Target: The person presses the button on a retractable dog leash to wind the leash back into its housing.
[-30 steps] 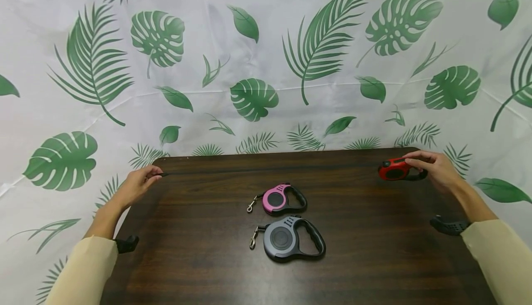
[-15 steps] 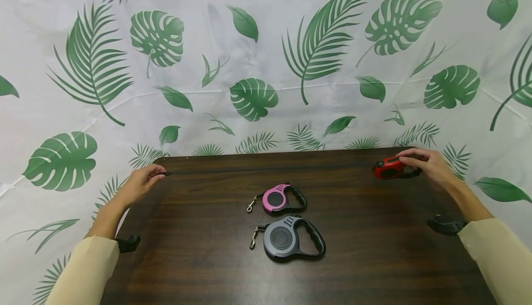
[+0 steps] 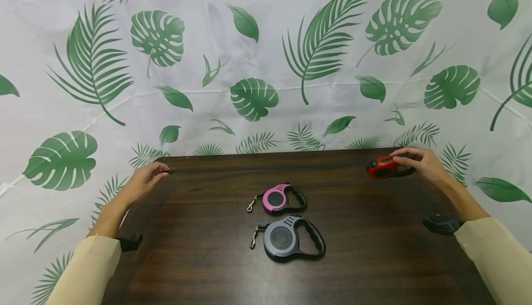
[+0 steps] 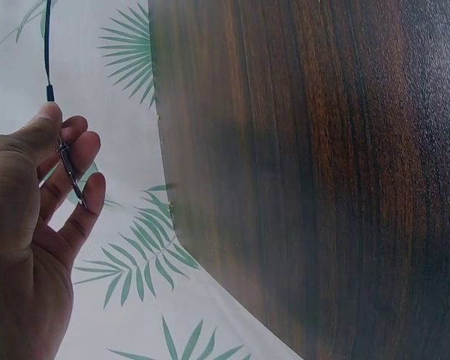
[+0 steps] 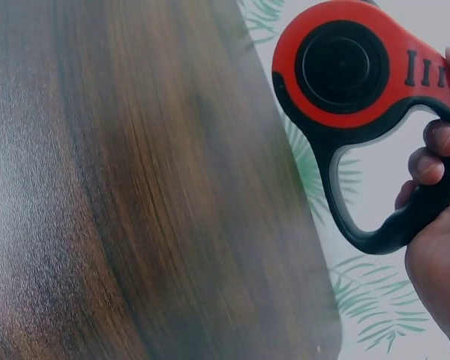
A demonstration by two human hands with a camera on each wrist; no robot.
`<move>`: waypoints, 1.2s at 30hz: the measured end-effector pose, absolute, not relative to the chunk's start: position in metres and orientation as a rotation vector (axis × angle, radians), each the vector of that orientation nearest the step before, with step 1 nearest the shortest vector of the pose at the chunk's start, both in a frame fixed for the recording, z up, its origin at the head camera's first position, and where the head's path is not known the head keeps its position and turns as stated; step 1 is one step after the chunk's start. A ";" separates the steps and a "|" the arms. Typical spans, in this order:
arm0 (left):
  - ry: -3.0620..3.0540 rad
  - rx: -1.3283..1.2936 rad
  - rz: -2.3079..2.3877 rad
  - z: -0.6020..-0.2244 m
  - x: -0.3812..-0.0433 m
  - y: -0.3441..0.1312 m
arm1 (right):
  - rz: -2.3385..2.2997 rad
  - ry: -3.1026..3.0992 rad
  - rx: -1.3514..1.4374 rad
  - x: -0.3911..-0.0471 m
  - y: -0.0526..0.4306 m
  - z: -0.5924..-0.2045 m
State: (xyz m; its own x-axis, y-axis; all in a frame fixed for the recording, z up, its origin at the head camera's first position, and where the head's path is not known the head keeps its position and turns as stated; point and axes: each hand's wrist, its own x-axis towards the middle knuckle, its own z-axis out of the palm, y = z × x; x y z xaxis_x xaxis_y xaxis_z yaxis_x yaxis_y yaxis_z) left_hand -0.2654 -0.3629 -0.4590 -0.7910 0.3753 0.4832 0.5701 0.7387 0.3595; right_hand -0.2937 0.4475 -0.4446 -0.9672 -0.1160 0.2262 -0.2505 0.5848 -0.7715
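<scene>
My right hand (image 3: 421, 162) grips the black handle of a red retractable dog leash (image 3: 381, 168) over the table's far right. In the right wrist view several fingertips curl through the handle loop of the red leash (image 5: 341, 64). At the far left my left hand (image 3: 143, 180) pinches the end of its black cord; in the left wrist view the metal clip (image 4: 70, 169) lies along the fingers below the thumb. The dark cord (image 3: 270, 168) stretches almost straight between both hands. On the table, a pink retractable leash (image 3: 274, 199) lies behind a larger grey one (image 3: 281, 239).
The dark wooden table (image 3: 199, 268) has rounded far corners. Behind it hangs a white cloth (image 3: 266, 55) printed with green leaves. Small metal clips of the pink and grey leashes point left.
My right hand has moved left with the red leash, and my left hand has shifted slightly right, so the hands are closer together. The pink and grey leashes stay put.
</scene>
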 end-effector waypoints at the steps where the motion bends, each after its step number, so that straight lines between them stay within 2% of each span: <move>1: -2.556 -0.732 -0.705 -0.458 -0.265 -0.362 | 1.317 -2.662 0.320 -0.294 0.447 -0.445; 36: -2.560 -0.801 -0.724 -0.457 -0.265 -0.348 | 1.259 -2.662 0.468 -0.287 0.411 -0.438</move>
